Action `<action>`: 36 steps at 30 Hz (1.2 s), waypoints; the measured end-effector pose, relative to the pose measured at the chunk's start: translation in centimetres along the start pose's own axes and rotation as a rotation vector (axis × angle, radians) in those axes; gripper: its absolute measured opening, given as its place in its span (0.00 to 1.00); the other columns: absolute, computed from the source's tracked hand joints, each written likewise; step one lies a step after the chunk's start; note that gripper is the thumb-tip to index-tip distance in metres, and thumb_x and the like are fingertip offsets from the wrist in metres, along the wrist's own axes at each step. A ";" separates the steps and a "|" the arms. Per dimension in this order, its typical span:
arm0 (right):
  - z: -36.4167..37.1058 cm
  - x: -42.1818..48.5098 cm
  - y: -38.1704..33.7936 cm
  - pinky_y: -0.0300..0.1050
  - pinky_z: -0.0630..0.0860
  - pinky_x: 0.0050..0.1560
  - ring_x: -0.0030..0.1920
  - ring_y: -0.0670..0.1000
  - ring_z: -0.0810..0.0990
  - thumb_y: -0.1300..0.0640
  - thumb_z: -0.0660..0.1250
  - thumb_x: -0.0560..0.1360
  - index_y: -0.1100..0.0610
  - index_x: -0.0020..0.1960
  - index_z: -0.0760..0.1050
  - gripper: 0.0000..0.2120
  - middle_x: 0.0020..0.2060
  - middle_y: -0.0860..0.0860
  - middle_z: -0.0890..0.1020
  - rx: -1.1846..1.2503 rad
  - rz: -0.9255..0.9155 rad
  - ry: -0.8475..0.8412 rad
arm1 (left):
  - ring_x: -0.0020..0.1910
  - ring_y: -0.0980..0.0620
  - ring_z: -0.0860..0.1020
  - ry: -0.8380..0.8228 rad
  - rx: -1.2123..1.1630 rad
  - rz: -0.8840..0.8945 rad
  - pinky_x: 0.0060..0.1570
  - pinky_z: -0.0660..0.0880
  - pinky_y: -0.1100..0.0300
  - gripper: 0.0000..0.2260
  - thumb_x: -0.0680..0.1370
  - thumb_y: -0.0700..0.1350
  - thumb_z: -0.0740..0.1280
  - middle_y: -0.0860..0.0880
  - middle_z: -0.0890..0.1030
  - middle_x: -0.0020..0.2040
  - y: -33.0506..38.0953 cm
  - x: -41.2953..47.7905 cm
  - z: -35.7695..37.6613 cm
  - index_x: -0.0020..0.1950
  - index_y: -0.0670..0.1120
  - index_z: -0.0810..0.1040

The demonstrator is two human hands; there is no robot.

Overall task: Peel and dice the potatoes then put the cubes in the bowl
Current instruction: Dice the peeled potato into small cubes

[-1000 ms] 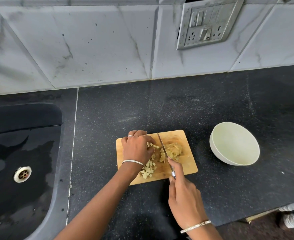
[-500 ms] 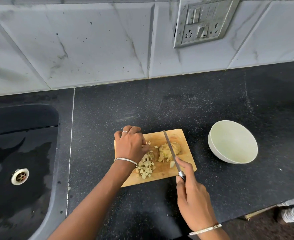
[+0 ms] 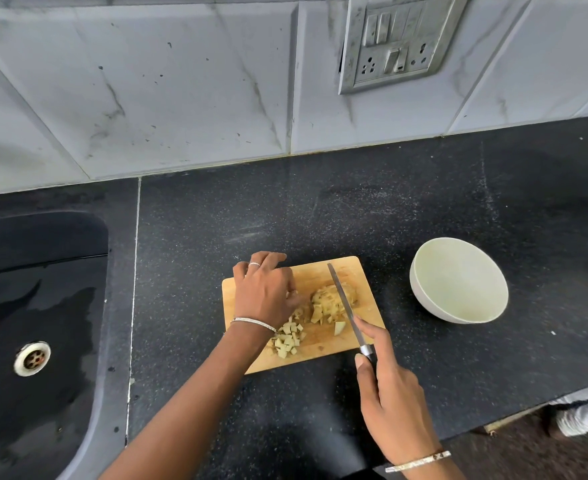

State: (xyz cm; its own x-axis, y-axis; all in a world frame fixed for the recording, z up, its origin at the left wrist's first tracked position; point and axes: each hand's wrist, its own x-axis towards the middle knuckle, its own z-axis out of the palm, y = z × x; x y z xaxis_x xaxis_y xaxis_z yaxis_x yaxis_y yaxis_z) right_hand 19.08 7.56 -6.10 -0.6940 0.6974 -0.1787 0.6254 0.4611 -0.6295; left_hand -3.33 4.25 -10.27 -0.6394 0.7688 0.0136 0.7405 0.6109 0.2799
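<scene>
Lower middle of the frame: we see a wooden cutting board [image 3: 362,271] lying on the black speckled table [image 3: 320,209].
Potato: a pale, partly cut potato [image 3: 330,299] sits near the middle of the board, right of the left grip and under the blade.
Cubes: a heap of small potato cubes [image 3: 289,337] lies on the lower left part of the board, just beside the left wrist. One larger cut piece lies near the blade's lower end.
Knife: the knife [image 3: 343,299] slants across the board, its tip toward the upper edge and its blade lying over the potato.
Right grip: the right grip [image 3: 393,393] is grasping the knife's handle, with the thumb by the metal collar and the index finger stretched along the blade. We see a bracelet [image 3: 417,462] on the wrist.
Left grip: the left grip [image 3: 265,292] rests knuckles-up on the left of the board, its fingers bent down and its thumb toward the potato. We cannot tell whether it holds anything. It wears a ring [image 3: 254,264] and a bangle [image 3: 252,322].
Bowl: a pale bowl [image 3: 459,282] stands on the table right of the board, apart from it.
Sink: a black, wet sink [image 3: 43,306] with a metal drain [image 3: 32,358] fills the left edge.
Wall: grey marbled tiles [image 3: 147,98] run across the top, with a socket plate [image 3: 394,43] at the upper right.
</scene>
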 end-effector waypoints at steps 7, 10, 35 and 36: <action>-0.2 -0.7 0.3 0.40 0.62 0.26 0.31 0.45 0.75 0.55 0.58 0.82 0.31 0.72 0.54 0.27 0.34 0.31 0.75 -0.030 0.000 -0.073 | 0.65 0.51 0.69 0.028 -0.099 -0.014 0.58 0.62 0.50 0.07 0.71 0.55 0.68 0.57 0.76 0.62 -0.1 -1.5 -0.8 0.47 0.57 0.80; -0.2 -0.8 0.4 0.41 0.64 0.27 0.32 0.45 0.75 0.55 0.59 0.81 0.30 0.71 0.55 0.27 0.34 0.32 0.75 -0.025 0.006 -0.060 | 0.55 0.52 0.71 0.004 -0.133 0.043 0.50 0.63 0.53 0.13 0.70 0.61 0.67 0.59 0.77 0.52 1.8 -2.6 -0.4 0.51 0.58 0.79; -0.3 -1.0 2.3 0.45 0.66 0.29 0.29 0.46 0.74 0.53 0.59 0.81 0.28 0.70 0.55 0.26 0.28 0.41 0.74 -0.010 -0.061 -0.026 | 0.36 0.47 0.79 0.003 -0.383 -0.347 0.35 0.75 0.57 0.07 0.72 0.50 0.70 0.50 0.81 0.34 4.2 -3.9 1.8 0.41 0.49 0.76; -0.3 -1.0 2.2 0.44 0.65 0.28 0.29 0.46 0.74 0.53 0.59 0.81 0.28 0.70 0.55 0.26 0.30 0.39 0.75 -0.011 -0.060 -0.036 | 0.36 0.47 0.79 0.002 -0.392 -0.357 0.36 0.76 0.56 0.07 0.72 0.51 0.71 0.50 0.81 0.34 4.2 -3.9 1.8 0.41 0.49 0.76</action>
State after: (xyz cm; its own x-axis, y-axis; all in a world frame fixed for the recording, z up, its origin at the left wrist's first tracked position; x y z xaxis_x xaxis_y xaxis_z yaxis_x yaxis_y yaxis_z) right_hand 21.26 8.04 -7.14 -0.7426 0.6485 -0.1676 0.5861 0.5079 -0.6313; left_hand 2.65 4.13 -10.86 -0.8382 0.5254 -0.1463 0.3443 0.7179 0.6050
